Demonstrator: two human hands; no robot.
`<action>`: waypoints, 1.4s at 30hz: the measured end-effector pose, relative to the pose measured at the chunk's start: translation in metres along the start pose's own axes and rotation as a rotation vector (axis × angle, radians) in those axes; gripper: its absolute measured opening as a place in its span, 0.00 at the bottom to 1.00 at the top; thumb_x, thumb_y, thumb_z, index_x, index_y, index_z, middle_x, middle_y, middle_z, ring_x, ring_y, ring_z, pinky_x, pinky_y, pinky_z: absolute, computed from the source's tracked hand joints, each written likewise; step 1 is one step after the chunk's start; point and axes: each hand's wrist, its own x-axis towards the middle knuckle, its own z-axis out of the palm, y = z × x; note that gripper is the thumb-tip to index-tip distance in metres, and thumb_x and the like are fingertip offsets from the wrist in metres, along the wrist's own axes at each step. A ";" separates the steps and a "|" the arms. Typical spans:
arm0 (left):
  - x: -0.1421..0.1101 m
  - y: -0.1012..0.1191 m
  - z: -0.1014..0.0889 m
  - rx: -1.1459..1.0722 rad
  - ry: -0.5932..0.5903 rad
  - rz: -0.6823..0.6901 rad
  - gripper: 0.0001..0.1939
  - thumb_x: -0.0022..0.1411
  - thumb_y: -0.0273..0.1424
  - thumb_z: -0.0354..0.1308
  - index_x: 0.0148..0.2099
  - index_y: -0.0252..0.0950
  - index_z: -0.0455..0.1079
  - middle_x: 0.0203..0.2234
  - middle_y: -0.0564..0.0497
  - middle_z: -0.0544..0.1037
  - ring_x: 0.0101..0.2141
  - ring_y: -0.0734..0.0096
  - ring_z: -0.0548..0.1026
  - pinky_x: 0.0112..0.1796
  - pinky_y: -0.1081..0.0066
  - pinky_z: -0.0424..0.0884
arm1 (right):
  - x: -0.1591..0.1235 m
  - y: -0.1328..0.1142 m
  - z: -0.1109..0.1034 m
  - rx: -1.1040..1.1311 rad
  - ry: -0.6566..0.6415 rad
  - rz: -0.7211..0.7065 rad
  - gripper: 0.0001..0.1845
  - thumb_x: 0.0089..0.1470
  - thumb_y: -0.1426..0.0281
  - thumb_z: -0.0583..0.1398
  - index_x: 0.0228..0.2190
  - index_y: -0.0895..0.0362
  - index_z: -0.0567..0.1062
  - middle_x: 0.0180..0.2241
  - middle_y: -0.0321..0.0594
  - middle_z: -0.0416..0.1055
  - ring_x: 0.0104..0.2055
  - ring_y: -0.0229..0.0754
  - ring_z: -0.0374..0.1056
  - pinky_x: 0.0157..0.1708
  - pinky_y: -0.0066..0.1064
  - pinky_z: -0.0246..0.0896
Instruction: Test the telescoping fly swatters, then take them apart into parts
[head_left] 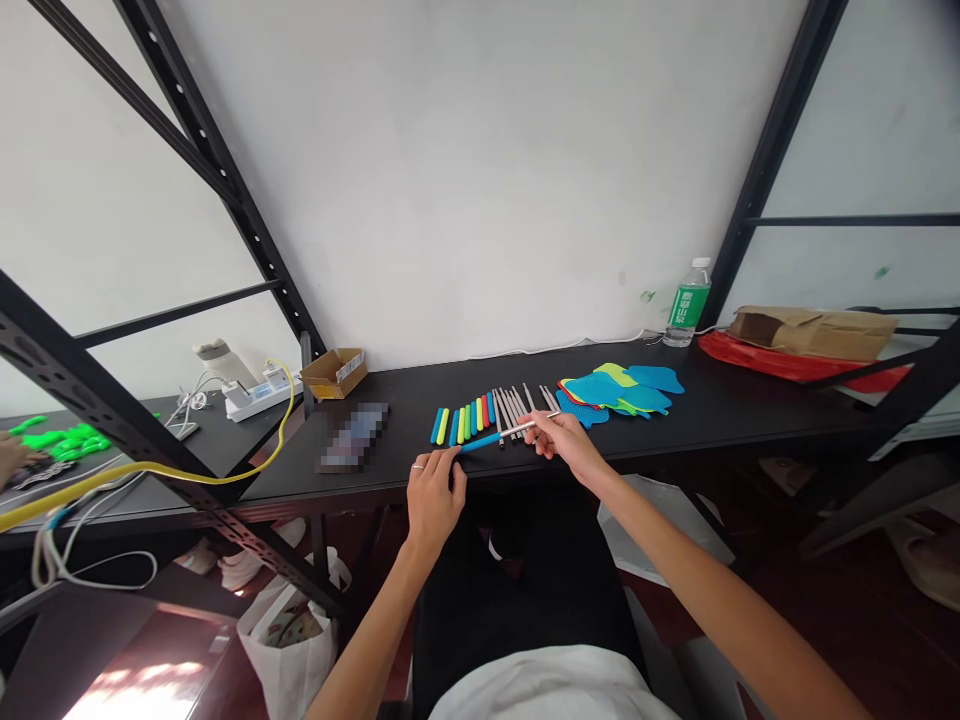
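Observation:
Between my hands is a thin metal rod with a blue handle, held slanting over the front of the black table. My left hand is closed around the blue end, with a ring on one finger. The metal part is pinched in my right hand. Just behind, a row of blue, yellow, green and red handles lies side by side. Several loose metal rods lie to the right of that row. Beyond my right hand is a pile of flat blue, yellow and red plastic pieces, some perforated.
A blurred phone-like object and an open cardboard box are at left. A water bottle stands back right near a flattened brown box. A yellow cable crosses the left shelf post beside a power strip.

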 end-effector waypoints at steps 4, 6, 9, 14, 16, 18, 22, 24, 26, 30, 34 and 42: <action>0.000 -0.001 0.001 0.003 -0.002 -0.030 0.17 0.69 0.29 0.49 0.57 0.34 0.69 0.44 0.43 0.79 0.45 0.54 0.73 0.47 0.58 0.69 | 0.003 0.002 -0.007 0.009 0.014 -0.009 0.22 0.54 0.52 0.63 0.35 0.59 0.81 0.29 0.42 0.74 0.23 0.34 0.64 0.18 0.25 0.53; -0.001 -0.001 0.002 0.002 -0.008 -0.044 0.18 0.70 0.29 0.49 0.58 0.34 0.68 0.45 0.43 0.79 0.46 0.54 0.73 0.47 0.58 0.68 | 0.005 0.001 -0.011 0.024 0.007 -0.009 0.20 0.53 0.54 0.64 0.35 0.58 0.81 0.30 0.43 0.74 0.24 0.35 0.64 0.18 0.25 0.54; 0.000 0.001 0.002 -0.001 -0.018 -0.048 0.17 0.70 0.29 0.49 0.57 0.34 0.69 0.44 0.42 0.79 0.45 0.54 0.74 0.47 0.58 0.68 | 0.006 -0.003 -0.015 0.071 0.016 -0.005 0.19 0.52 0.55 0.65 0.35 0.59 0.81 0.29 0.42 0.74 0.24 0.35 0.65 0.18 0.25 0.54; 0.007 0.003 -0.009 -0.035 -0.082 -0.095 0.15 0.69 0.33 0.50 0.53 0.37 0.73 0.42 0.44 0.79 0.44 0.53 0.73 0.46 0.57 0.68 | 0.006 -0.012 -0.019 0.096 0.048 -0.016 0.16 0.50 0.58 0.65 0.34 0.58 0.79 0.27 0.40 0.74 0.23 0.35 0.65 0.18 0.25 0.54; 0.016 0.003 -0.015 -0.111 -0.155 -0.133 0.16 0.69 0.36 0.52 0.53 0.38 0.74 0.42 0.45 0.79 0.44 0.54 0.74 0.45 0.59 0.69 | 0.007 -0.011 -0.019 0.077 0.030 -0.023 0.14 0.50 0.60 0.65 0.33 0.58 0.77 0.27 0.40 0.74 0.23 0.35 0.66 0.19 0.24 0.54; 0.027 0.004 -0.017 -0.236 -0.269 -0.156 0.17 0.68 0.40 0.53 0.53 0.39 0.74 0.40 0.46 0.80 0.41 0.57 0.75 0.41 0.63 0.70 | 0.008 -0.008 -0.019 0.065 0.011 -0.027 0.13 0.50 0.60 0.65 0.33 0.58 0.76 0.28 0.40 0.75 0.24 0.36 0.67 0.19 0.24 0.55; 0.052 0.009 -0.007 -0.489 -0.435 -0.162 0.19 0.68 0.44 0.52 0.50 0.39 0.76 0.37 0.49 0.81 0.34 0.63 0.76 0.36 0.68 0.68 | 0.012 0.001 -0.026 0.040 -0.020 -0.031 0.15 0.52 0.59 0.65 0.35 0.57 0.76 0.30 0.41 0.76 0.25 0.37 0.68 0.19 0.24 0.55; 0.060 0.010 0.000 -0.561 -0.418 -0.202 0.19 0.67 0.45 0.53 0.47 0.38 0.77 0.37 0.48 0.81 0.35 0.63 0.76 0.36 0.69 0.68 | 0.015 0.005 -0.035 -0.005 -0.010 -0.062 0.16 0.52 0.59 0.65 0.38 0.57 0.77 0.32 0.42 0.77 0.26 0.37 0.68 0.20 0.25 0.55; 0.062 0.008 0.003 -0.596 -0.378 -0.267 0.19 0.65 0.45 0.55 0.46 0.37 0.77 0.35 0.49 0.80 0.33 0.63 0.75 0.34 0.70 0.66 | 0.019 0.008 -0.046 -0.067 0.022 -0.107 0.17 0.51 0.59 0.66 0.39 0.57 0.77 0.34 0.44 0.77 0.26 0.37 0.67 0.20 0.25 0.55; 0.055 -0.001 0.000 -0.626 -0.355 -0.334 0.21 0.63 0.47 0.57 0.47 0.36 0.78 0.28 0.51 0.77 0.28 0.66 0.71 0.30 0.71 0.63 | 0.023 0.014 -0.062 -0.175 0.021 -0.152 0.18 0.52 0.59 0.66 0.40 0.57 0.79 0.36 0.45 0.78 0.26 0.38 0.67 0.21 0.28 0.57; 0.051 -0.005 -0.003 -0.609 -0.369 -0.333 0.22 0.63 0.48 0.57 0.48 0.36 0.78 0.28 0.50 0.78 0.27 0.67 0.71 0.28 0.71 0.62 | 0.025 0.020 -0.063 -0.229 0.036 -0.233 0.16 0.53 0.59 0.65 0.37 0.58 0.80 0.32 0.43 0.78 0.23 0.36 0.62 0.24 0.30 0.60; 0.052 -0.006 0.002 -0.574 -0.366 -0.304 0.22 0.64 0.48 0.56 0.48 0.37 0.78 0.33 0.48 0.81 0.28 0.65 0.73 0.29 0.71 0.65 | 0.022 0.022 -0.061 -0.302 0.052 -0.237 0.17 0.54 0.56 0.64 0.33 0.58 0.80 0.29 0.42 0.77 0.23 0.37 0.60 0.24 0.30 0.55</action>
